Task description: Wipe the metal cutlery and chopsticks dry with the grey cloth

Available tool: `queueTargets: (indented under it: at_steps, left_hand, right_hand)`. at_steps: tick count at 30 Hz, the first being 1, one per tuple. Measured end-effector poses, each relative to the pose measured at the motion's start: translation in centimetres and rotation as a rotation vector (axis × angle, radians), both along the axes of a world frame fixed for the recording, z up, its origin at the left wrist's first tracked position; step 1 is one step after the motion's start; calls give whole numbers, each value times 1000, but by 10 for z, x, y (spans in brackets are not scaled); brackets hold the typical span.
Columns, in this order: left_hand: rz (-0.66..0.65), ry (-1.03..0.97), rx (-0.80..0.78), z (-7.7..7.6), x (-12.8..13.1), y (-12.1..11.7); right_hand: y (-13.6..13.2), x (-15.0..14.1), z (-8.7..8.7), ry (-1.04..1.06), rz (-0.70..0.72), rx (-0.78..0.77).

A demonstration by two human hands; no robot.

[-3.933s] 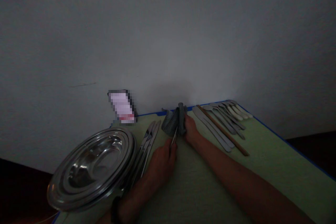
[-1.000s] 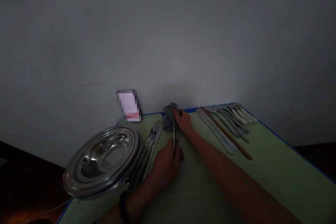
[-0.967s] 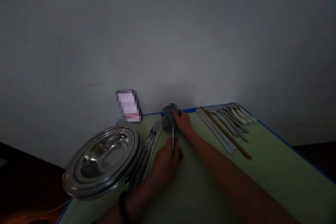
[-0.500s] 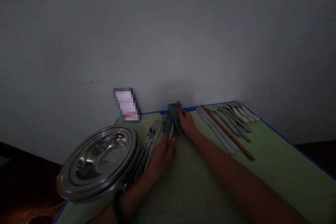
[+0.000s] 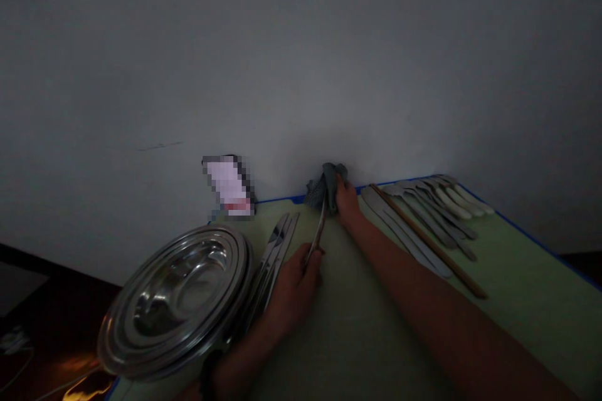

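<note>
My left hand [image 5: 297, 279] is closed around the near end of a slim, shiny piece of cutlery [image 5: 320, 229]. Its far end disappears into a grey-green cloth [image 5: 330, 187], so I cannot tell which kind it is. Pinched in my right hand [image 5: 347, 202], the cloth is folded about that far end near the back edge of the table. Several table knives [image 5: 278, 244] lie just left of my left hand, partly covered by it. Right of my right hand are flat knives [image 5: 399, 229] and brown chopsticks [image 5: 427, 240].
Stacked steel plates [image 5: 176, 301] fill the left side of the green table [image 5: 367, 332]. Forks and spoons [image 5: 426, 216], some with white handles [image 5: 458, 203], lie at the back right. A phone [image 5: 229, 185] leans on the wall [image 5: 301, 62] behind.
My right hand and the cloth have slid away from my left hand, up and to the right. More of the cutlery's shaft now shows between the hands. The view has shifted slightly.
</note>
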State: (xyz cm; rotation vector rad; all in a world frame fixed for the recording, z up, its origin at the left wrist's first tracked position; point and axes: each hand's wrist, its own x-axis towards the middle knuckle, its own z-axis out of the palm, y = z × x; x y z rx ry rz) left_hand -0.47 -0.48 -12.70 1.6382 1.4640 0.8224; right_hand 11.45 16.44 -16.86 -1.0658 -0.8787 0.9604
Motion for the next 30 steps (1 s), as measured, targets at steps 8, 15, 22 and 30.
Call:
queueTargets:
  at_steps: [8, 15, 22, 30]
  left_hand:
    - [33, -84, 8, 0, 1, 1]
    - [-17, -103, 30, -7, -1, 1]
    - [-25, -77, 63, -7, -1, 0]
    - [32, 53, 106, -3, 3, -4]
  right_hand:
    - [-34, -12, 19, -356, -67, -66]
    - [-69, -12, 19, -470, -45, -37]
    - [-80, -14, 20, -449, -26, -15]
    - [-44, 3, 7, -323, -17, -83]
